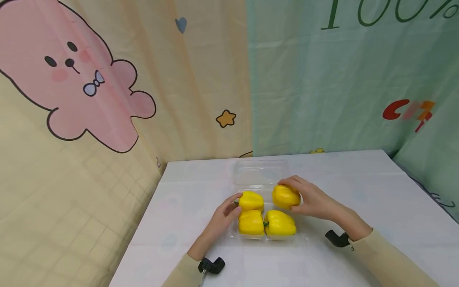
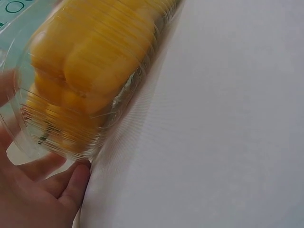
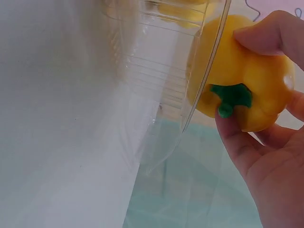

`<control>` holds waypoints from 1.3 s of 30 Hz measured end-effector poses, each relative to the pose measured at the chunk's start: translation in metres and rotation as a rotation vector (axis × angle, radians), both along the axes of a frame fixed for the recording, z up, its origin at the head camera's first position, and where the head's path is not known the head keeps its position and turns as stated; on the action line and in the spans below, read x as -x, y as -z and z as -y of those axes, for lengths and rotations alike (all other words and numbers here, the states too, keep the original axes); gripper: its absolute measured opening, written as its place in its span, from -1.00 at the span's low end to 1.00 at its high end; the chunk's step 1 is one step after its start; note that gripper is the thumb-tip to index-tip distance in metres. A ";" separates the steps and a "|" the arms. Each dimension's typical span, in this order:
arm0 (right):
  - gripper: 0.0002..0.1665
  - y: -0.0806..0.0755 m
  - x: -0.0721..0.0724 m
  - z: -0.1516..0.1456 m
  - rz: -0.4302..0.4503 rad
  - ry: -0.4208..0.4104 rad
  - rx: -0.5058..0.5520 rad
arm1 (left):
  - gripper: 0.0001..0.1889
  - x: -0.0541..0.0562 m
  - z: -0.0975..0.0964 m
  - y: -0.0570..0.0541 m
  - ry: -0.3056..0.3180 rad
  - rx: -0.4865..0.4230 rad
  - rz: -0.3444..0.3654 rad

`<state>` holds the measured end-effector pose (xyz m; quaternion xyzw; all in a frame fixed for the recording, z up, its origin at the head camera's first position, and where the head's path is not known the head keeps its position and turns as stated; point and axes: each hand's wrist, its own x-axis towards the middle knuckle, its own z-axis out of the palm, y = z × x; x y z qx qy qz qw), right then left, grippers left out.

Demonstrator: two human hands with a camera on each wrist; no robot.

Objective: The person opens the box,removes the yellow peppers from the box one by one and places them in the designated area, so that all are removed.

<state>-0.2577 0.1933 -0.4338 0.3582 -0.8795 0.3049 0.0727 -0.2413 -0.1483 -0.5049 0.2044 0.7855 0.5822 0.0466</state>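
A clear plastic clamshell box (image 1: pixel 263 238) lies with its lid (image 1: pixel 261 171) folded back. Three yellow bell peppers sit in it: one back left (image 1: pixel 251 201), one front left (image 1: pixel 251 223), one front right (image 1: pixel 280 223). My right hand (image 1: pixel 315 201) grips a fourth yellow bell pepper (image 1: pixel 285 196) over the back right of the box. Its green stem (image 3: pixel 232 99) faces my palm in the right wrist view, by the box's rim. My left hand (image 1: pixel 224 217) rests at the left wall, fingertips right at the back left pepper; its lower fingers (image 2: pixel 76 185) lie low outside the wall.
The box stands on a table with a white cloth (image 1: pixel 193 195). Behind the table hangs a printed curtain (image 1: pixel 201 79), part cream, part green. A black wrist mount (image 1: pixel 211 265) sits on the left forearm and another black mount (image 1: pixel 337 238) on the right.
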 end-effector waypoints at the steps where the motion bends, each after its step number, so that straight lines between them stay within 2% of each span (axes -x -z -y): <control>1: -0.11 0.000 -0.001 -0.001 0.001 0.003 0.005 | -0.48 0.001 0.000 0.000 0.006 -0.004 0.002; 4: -0.07 -0.001 -0.004 -0.006 -0.005 0.020 0.023 | -0.48 0.001 -0.002 -0.001 0.014 -0.010 0.010; 15: -0.04 -0.005 -0.014 -0.019 -0.029 0.077 0.059 | -0.51 -0.002 0.001 -0.009 -0.027 0.018 0.063; 28: 0.00 -0.008 -0.021 -0.037 -0.100 0.165 0.065 | -0.51 -0.012 0.003 -0.015 -0.129 -0.070 0.124; 39: 0.01 -0.003 -0.026 -0.051 -0.140 0.214 0.089 | -0.53 -0.024 -0.005 -0.017 -0.226 -0.135 0.238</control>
